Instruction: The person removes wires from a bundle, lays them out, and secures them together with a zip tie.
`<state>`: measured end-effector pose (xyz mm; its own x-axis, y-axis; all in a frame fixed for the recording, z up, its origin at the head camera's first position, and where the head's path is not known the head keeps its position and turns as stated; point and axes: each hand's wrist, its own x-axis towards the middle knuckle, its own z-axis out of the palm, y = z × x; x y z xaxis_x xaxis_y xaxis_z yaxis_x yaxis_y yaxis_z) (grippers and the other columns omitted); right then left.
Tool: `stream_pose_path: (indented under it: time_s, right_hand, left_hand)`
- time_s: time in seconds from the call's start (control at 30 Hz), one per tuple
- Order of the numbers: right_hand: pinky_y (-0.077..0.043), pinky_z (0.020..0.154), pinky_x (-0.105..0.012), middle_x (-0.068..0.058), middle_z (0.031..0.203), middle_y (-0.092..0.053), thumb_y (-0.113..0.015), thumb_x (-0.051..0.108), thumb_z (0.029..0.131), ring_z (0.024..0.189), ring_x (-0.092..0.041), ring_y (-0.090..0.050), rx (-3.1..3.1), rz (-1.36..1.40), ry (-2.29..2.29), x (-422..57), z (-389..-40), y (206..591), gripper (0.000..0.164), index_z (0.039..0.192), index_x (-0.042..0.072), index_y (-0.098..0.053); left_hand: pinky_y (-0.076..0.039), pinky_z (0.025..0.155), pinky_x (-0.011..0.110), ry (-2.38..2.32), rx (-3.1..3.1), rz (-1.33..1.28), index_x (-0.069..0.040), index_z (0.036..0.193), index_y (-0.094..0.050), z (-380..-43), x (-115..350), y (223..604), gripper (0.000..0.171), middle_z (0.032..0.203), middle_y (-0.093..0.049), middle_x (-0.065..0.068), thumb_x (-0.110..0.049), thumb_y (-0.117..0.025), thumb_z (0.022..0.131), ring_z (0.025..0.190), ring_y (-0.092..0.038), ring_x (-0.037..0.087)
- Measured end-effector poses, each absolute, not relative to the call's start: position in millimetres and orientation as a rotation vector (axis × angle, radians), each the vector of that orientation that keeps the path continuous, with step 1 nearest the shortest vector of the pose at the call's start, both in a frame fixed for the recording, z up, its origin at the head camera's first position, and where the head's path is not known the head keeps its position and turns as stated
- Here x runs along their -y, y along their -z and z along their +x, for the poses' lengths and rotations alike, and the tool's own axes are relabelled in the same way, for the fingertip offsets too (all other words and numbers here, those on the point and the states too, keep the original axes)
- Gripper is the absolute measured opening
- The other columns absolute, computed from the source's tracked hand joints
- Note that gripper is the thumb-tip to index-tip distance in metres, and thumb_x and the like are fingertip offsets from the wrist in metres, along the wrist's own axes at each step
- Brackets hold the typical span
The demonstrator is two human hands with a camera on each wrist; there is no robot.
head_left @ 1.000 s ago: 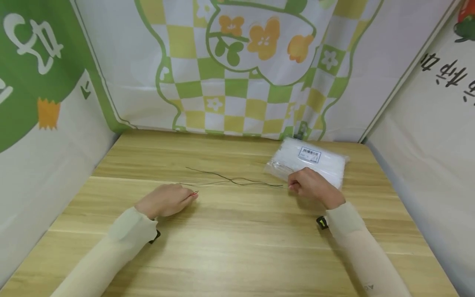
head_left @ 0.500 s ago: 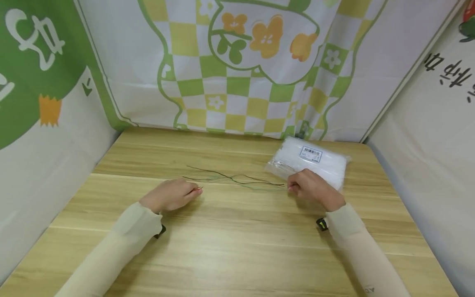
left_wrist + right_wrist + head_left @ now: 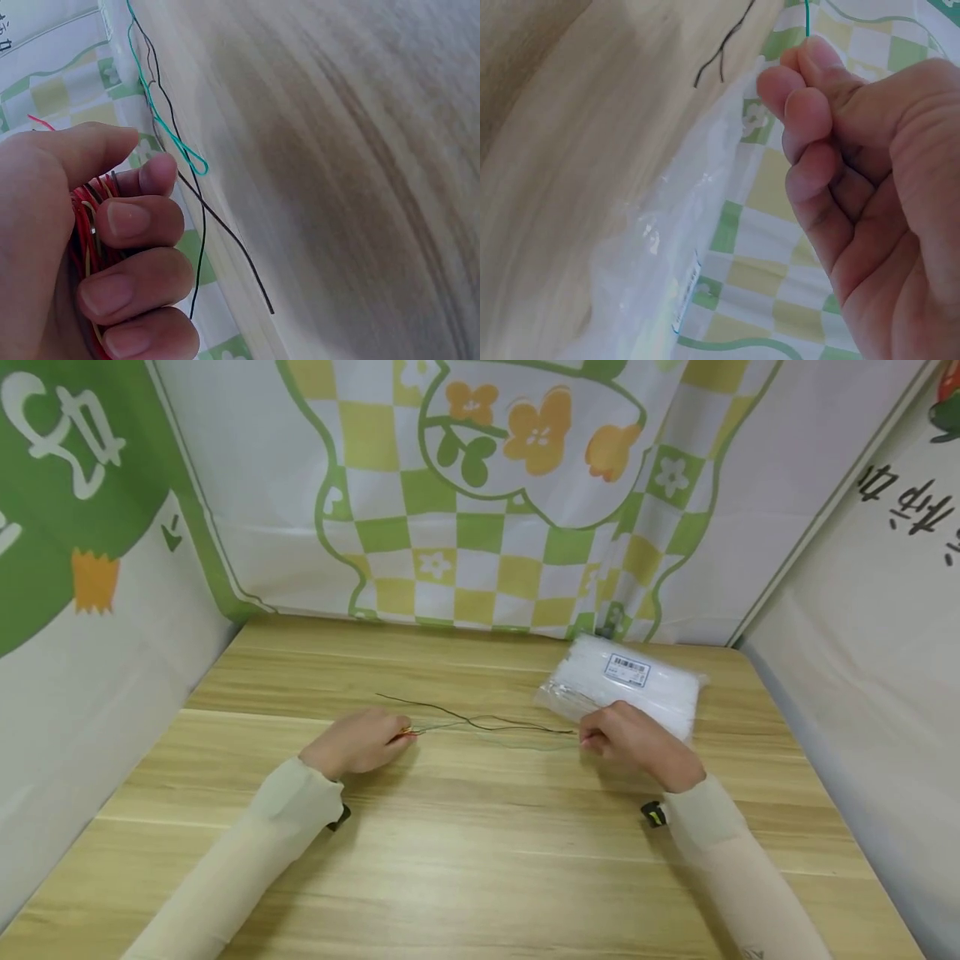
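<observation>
Left hand (image 3: 358, 742) shifted rightward; red wire bundle (image 3: 85, 223) inside curled fingers (image 3: 146, 277)

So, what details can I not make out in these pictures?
Head: print on the label of the plastic pack, too small.
Left wrist: much of the red wires, covered by the left hand's grip.
Right wrist: part of the green wire, hidden by the right hand's grip.
Same view: part of the plastic pack, beyond the lower edge.

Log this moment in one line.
left hand: grips red-yellow wire bundle | right hand: pinches thin green wire | wooden table: thin dark wires, plastic-wrapped white pack
</observation>
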<state>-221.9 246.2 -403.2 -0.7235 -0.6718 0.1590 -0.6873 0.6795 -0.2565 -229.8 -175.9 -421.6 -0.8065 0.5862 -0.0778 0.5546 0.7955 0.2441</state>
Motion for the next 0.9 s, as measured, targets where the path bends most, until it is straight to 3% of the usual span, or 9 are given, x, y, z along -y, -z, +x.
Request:
stream_pose_path:
  time_s: [0.3, 0.73, 0.9]
  right_hand:
    - [-0.054, 0.068, -0.029, 0.004, 0.075, -0.070, -0.073, 0.000, 0.096, 0.069, -0.005, -0.057, 2.842, 1.032, -0.496, -249.1, -215.9, 393.9, 0.016, 0.083, 0.009, -0.074]
    - [-0.049, 0.064, -0.025, 0.007, 0.072, -0.065, -0.072, -0.002, 0.095, 0.066, -0.004, -0.053, 2.867, 1.042, -0.570, -245.3, -217.4, 394.8, 0.016, 0.083, 0.009, -0.074]
    - [-0.048, 0.062, -0.022, 0.007, 0.070, -0.062, -0.071, -0.005, 0.094, 0.065, -0.003, -0.051, 2.877, 1.073, -0.605, -244.7, -216.9, 394.8, 0.019, 0.081, 0.009, -0.072]
  left_hand:
    - [-0.033, 0.060, 0.029, -0.323, -2.835, 0.897, -0.017, 0.080, -0.052, -228.6, 177.4, 419.8, 0.032, 0.067, -0.044, -0.003, -0.027, -0.053, 0.111, 0.060, -0.039, 0.012]
    - [-0.034, 0.059, 0.029, -0.262, -2.879, 0.910, -0.013, 0.090, -0.060, -230.7, 174.6, 423.1, 0.024, 0.068, -0.047, -0.002, -0.028, -0.057, 0.109, 0.061, -0.042, 0.013]
    - [-0.035, 0.052, 0.028, -0.178, -2.999, 0.918, -0.015, 0.085, -0.060, -231.4, 172.1, 421.5, 0.025, 0.064, -0.051, -0.004, -0.030, -0.065, 0.105, 0.056, -0.045, 0.012]
